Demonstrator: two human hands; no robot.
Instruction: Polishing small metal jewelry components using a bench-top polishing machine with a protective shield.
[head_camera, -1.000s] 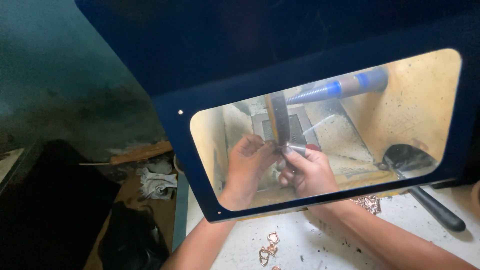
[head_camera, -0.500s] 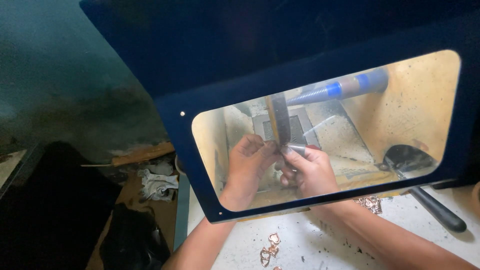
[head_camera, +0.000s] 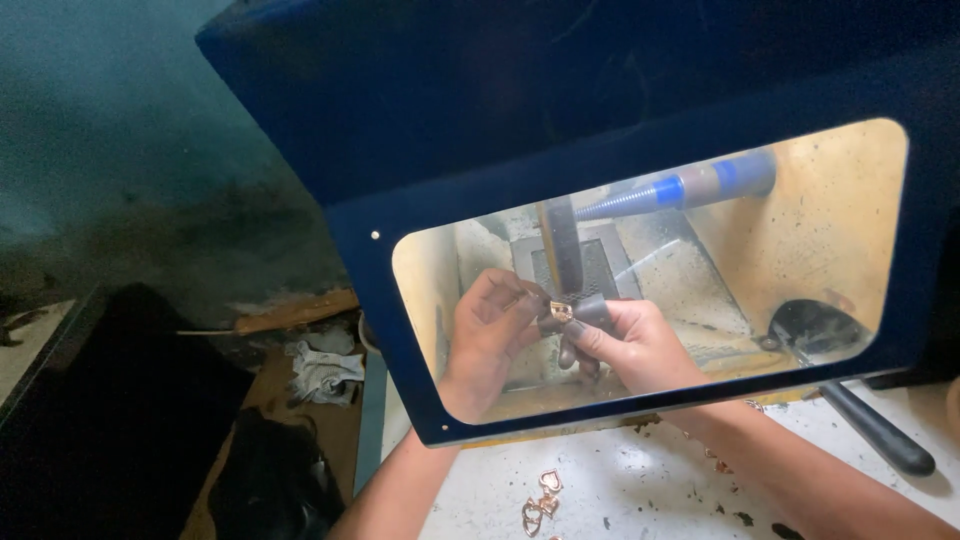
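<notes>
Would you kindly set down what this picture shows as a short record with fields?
Setting: dark blue hood with a clear window, over a white bench
Left hand: behind the window, fingers on a small gold-coloured piece
Right hand: behind the window, pinching the same piece, fingertips in dark covers
Wheel: dark, upright, just above the piece; contact cannot be told
Spindle: blue and grey, slanting in from the right
Bench items: small heart-shaped metal pieces near the left forearm; black handle at right
Lower left: crumpled rag

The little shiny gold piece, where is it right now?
In the head view, the small gold piece sits mid-frame behind the blue-framed window, pinched between both hands' fingertips, just under the dark polishing wheel.
</notes>
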